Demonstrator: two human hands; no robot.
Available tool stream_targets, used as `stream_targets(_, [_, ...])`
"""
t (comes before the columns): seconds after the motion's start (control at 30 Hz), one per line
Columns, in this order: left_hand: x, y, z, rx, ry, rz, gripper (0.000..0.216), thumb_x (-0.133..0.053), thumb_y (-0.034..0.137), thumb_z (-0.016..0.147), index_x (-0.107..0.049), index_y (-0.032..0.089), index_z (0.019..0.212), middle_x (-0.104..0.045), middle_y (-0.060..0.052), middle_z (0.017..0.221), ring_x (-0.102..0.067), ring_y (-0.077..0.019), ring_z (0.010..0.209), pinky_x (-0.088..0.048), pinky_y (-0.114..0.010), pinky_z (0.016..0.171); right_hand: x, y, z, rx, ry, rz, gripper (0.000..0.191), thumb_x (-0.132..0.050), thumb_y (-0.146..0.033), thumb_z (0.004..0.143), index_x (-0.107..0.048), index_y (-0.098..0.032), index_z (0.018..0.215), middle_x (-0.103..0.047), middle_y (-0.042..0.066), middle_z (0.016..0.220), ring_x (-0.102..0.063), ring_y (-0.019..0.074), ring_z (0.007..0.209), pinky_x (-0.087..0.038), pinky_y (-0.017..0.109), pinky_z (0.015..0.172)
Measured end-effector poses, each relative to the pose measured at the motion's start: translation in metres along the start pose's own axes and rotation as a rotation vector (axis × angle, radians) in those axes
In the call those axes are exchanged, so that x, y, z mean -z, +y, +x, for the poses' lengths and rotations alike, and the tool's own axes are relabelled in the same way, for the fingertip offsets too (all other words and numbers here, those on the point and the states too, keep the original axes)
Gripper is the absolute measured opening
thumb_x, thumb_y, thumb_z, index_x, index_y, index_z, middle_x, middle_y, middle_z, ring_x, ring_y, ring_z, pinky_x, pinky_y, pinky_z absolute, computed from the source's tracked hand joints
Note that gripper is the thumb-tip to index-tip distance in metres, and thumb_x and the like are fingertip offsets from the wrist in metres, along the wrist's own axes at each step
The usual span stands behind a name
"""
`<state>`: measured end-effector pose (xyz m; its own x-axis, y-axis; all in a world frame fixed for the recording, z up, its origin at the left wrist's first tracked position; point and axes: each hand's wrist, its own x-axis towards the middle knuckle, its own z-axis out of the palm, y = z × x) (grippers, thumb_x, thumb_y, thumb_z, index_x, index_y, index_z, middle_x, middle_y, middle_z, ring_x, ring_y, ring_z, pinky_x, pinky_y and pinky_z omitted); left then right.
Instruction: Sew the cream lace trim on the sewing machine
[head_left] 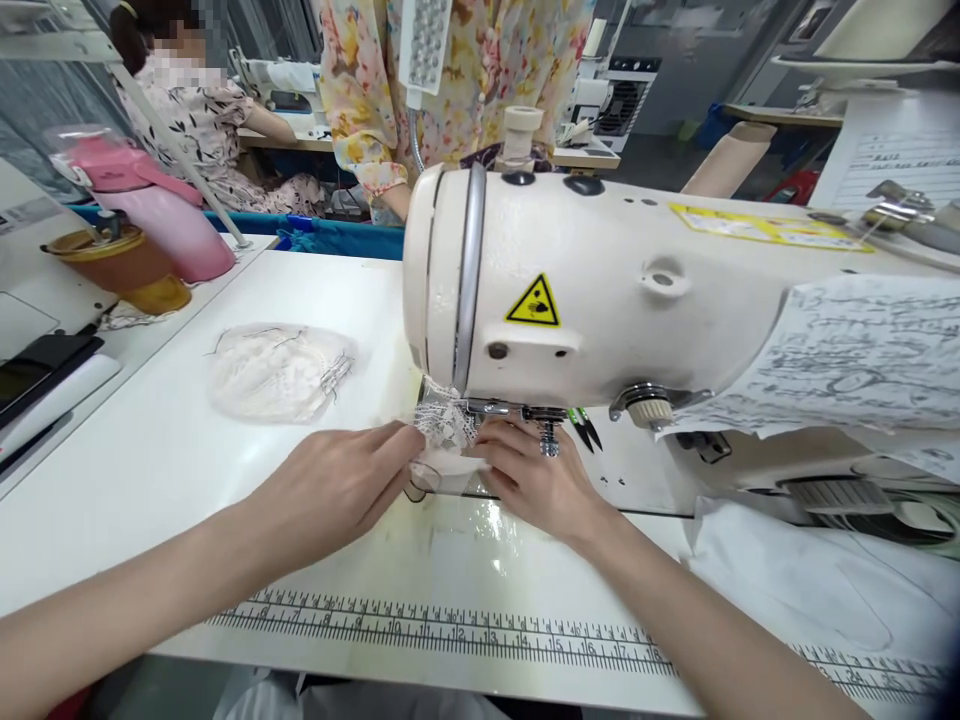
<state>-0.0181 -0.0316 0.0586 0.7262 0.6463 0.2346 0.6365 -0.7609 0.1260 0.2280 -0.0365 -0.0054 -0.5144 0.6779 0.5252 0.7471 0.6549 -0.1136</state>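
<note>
White lace fabric (448,425) lies under the needle end of a cream sewing machine (600,270). My left hand (341,490) pinches the fabric's left edge, its fingers pressed together. On the other side, my right hand (536,475) has its fingers bent at the fabric's right edge, partly beneath the machine's thread-tension knob; its fingertips touch the cloth. The needle and presser foot are hidden behind the lace and the machine head. Left of my left hand, a flat white lace piece (281,372) with loose dark threads rests on the table.
A ruler strip (450,630) runs along the table's front edge. Dark-tipped snips (585,428) lie behind my right hand. White cloth (817,580) is at the right. A pink bottle (150,200) and brown cup (124,265) stand at the left. Two people are beyond the table.
</note>
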Motion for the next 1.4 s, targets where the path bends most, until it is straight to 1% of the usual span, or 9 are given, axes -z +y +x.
stream_targets(0.07, [-0.001,-0.002,0.017,-0.116,-0.071,0.059,0.017,-0.045,0.015,0.087,-0.054,0.017,0.101,-0.063,-0.004,0.081,-0.061,-0.0195,0.067,-0.045,-0.029,0.056,0.002,0.000,0.000,0.017,-0.014,0.011,0.021,-0.051,-0.015,0.090,-0.069,-0.024,0.096,-0.071,-0.002,0.101,-0.061,0.0152,0.084,-0.038,0.032,0.075])
stream_targets(0.13, [-0.011,-0.005,0.028,-0.201,-0.082,0.109,0.026,-0.046,0.004,0.079,-0.056,0.016,0.100,-0.063,-0.004,0.082,-0.060,-0.0199,0.072,-0.044,-0.031,0.064,0.005,0.000,0.001,0.018,-0.033,0.014,0.021,-0.051,-0.013,0.090,-0.069,-0.024,0.095,-0.072,-0.003,0.099,-0.062,0.0145,0.084,-0.039,0.032,0.077])
stream_targets(0.3, [-0.044,-0.008,0.032,-0.286,0.163,0.231,0.032,-0.039,-0.004,0.084,-0.062,0.018,0.090,-0.060,0.002,0.070,-0.050,-0.0136,0.057,-0.035,-0.030,0.061,0.004,-0.002,0.001,-0.016,-0.034,0.022,0.021,-0.052,-0.018,0.091,-0.066,-0.022,0.106,-0.070,0.000,0.108,-0.064,0.0144,0.085,-0.044,0.031,0.075])
stream_targets(0.43, [-0.048,-0.007,0.028,-0.298,0.264,0.267,0.029,-0.042,-0.001,0.088,-0.064,0.018,0.084,-0.059,0.003,0.068,-0.049,-0.0121,0.057,-0.035,-0.031,0.065,0.001,-0.002,0.002,0.018,-0.043,-0.005,0.023,-0.048,-0.017,0.093,-0.064,-0.020,0.109,-0.069,0.003,0.111,-0.065,0.0158,0.092,-0.049,0.033,0.080])
stream_targets(0.53, [-0.047,-0.007,0.026,-0.265,0.287,0.271,0.028,-0.043,0.001,0.089,-0.064,0.019,0.082,-0.065,0.002,0.076,-0.056,-0.0135,0.068,-0.040,-0.035,0.082,0.000,-0.003,0.004,0.078,-0.053,0.015,0.023,-0.047,-0.009,0.092,-0.067,-0.019,0.100,-0.072,0.002,0.100,-0.064,0.0162,0.098,-0.052,0.032,0.081])
stream_targets(0.63, [-0.051,-0.006,0.024,-0.233,0.269,0.204,0.034,-0.040,0.000,0.087,-0.066,0.017,0.099,-0.070,-0.003,0.105,-0.062,-0.0191,0.100,-0.036,-0.042,0.102,0.001,-0.004,0.006,0.082,-0.041,0.033,0.023,-0.047,-0.007,0.091,-0.067,-0.018,0.099,-0.072,0.002,0.097,-0.064,0.0169,0.099,-0.054,0.031,0.081])
stream_targets(0.73, [-0.057,-0.008,0.022,-0.220,0.223,0.121,0.044,-0.039,0.000,0.081,-0.061,0.013,0.118,-0.068,-0.007,0.116,-0.059,-0.0224,0.116,-0.035,-0.044,0.108,0.001,-0.004,0.007,0.104,-0.052,0.028,0.023,-0.049,-0.009,0.092,-0.067,-0.019,0.100,-0.072,0.002,0.096,-0.065,0.0168,0.097,-0.055,0.030,0.080])
stream_targets(1.03, [-0.060,-0.008,0.022,-0.208,0.179,0.107,0.046,-0.039,0.004,0.081,-0.059,0.010,0.121,-0.065,-0.009,0.123,-0.059,-0.0231,0.118,-0.035,-0.046,0.112,0.001,-0.003,0.007,0.120,-0.094,-0.038,0.027,-0.047,-0.008,0.091,-0.068,-0.022,0.100,-0.072,0.002,0.095,-0.064,0.0150,0.093,-0.053,0.028,0.078])
stream_targets(1.4, [-0.064,-0.005,0.022,-0.194,0.189,0.144,0.048,-0.043,0.006,0.078,-0.057,0.010,0.124,-0.063,-0.010,0.126,-0.057,-0.0238,0.120,-0.029,-0.046,0.114,0.009,-0.006,0.009,0.090,-0.002,-0.105,0.020,-0.051,-0.006,0.087,-0.065,-0.020,0.094,-0.071,-0.002,0.095,-0.062,0.0119,0.090,-0.040,0.027,0.066])
